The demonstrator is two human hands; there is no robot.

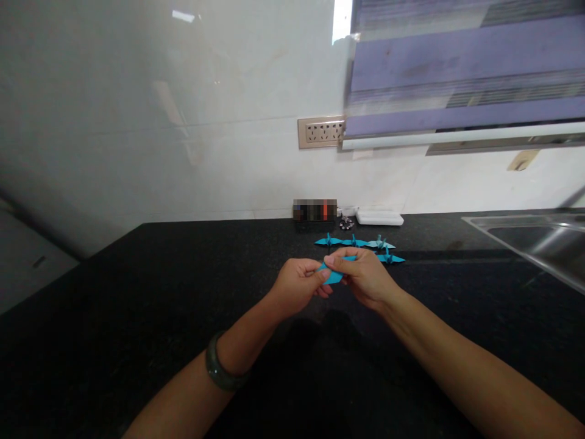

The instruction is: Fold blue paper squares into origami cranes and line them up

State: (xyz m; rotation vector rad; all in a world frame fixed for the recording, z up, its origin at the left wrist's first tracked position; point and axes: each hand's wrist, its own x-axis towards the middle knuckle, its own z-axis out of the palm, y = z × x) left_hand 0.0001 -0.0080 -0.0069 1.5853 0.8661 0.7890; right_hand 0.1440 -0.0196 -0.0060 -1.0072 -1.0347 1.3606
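Observation:
A small folded piece of blue paper is held up between my two hands, above the dark countertop. My left hand pinches its left side, thumb on top. On the upper right, my right hand grips the same paper with thumb and fingers, covering part of it. Just behind my hands stand several folded paper cranes in blue tones, among them a blue crane at the left, a paler crane and another blue crane at the right, partly hidden by my right hand.
Along the wall lie a dark box-like object, blurred out, a small beaded item and a white oblong case. A metal sink is set into the black countertop at right. A socket panel and purple blind are above.

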